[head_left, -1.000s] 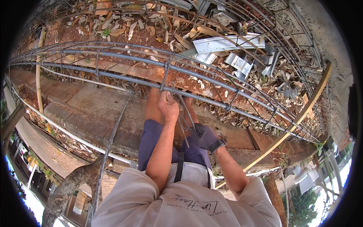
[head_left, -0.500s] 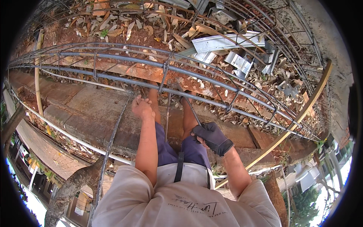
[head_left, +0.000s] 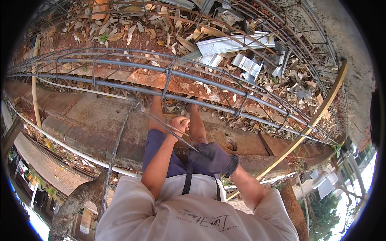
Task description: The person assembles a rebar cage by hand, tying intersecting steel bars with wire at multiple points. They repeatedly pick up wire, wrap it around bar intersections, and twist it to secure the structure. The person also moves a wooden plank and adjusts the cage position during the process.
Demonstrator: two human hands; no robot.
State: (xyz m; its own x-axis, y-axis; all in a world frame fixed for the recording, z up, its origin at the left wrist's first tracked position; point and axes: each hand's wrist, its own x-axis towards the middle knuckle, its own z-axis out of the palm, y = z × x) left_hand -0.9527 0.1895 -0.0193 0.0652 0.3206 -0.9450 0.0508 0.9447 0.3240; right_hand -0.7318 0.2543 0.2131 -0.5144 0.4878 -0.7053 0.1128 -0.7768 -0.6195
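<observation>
My bare left hand is closed, fingers curled, in front of my shins. It lies beside a long, dark metal tool with two thin, rod-like arms; whatever is in those fingers is too small to make out. A dark work glove covers my right hand, which is wrapped around the tool's lower end near my lap. From there the tool slants up and left, its far end close to the top of an upright steel bar. Just beyond my hands runs a long rebar cage with square stirrups.
A wooden strip slants past the cage on the right; a bamboo pole crosses at left. Bent sheet-metal scraps lie among dry leaves. More rebar cages stand at upper right. A pale pipe and tree trunk are lower left.
My left hand has moved right and down, away from the upright bar. My right hand has come left and inward, and the tool now slants up-left. The view has shifted slightly.
</observation>
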